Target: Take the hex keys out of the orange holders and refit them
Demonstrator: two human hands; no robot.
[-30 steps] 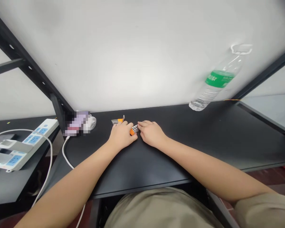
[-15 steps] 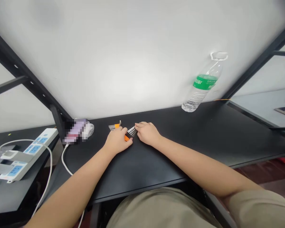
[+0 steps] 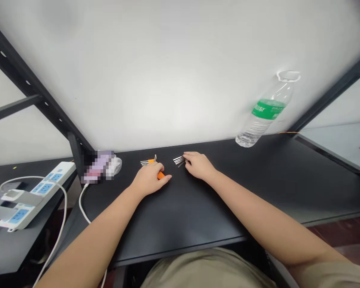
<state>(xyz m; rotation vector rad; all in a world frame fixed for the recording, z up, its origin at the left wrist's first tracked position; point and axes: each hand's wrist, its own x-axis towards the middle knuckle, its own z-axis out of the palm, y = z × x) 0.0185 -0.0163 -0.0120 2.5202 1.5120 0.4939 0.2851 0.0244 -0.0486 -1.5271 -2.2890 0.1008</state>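
Centrally, on the black desk [image 3: 180,208]: both hands work at a small set of metal keys. Left hand [image 3: 148,181] lies palm down, fingers curled together over an orange holder [image 3: 161,175]; only one end of the holder shows, under the fingertips. Right hand [image 3: 199,165], just right of the holder, has its fingertips pinched together on a bundle of thin metal keys [image 3: 179,161]. The bundle fans out toward the left and sits apart from the orange holder, with bare desk between.

A second set of keys [image 3: 148,162], also with an orange holder, lies just behind the left hand, toward the white wall [image 3: 168,80].

Left of the holder, near the desk's corner: a crumpled clear bag [image 3: 116,165] beside a blurred, pixelated item; nothing legible there. A white cable [image 3: 83,202] runs from it off the desk's edge.

Well to the left of the holder, on a lower surface: a white power strip [image 3: 30,196] with blue sockets, no readable marking.

Well to the right of the holder, at the back of the desk: a clear water bottle [image 3: 265,116], white cap, green label with white lettering too small to read.
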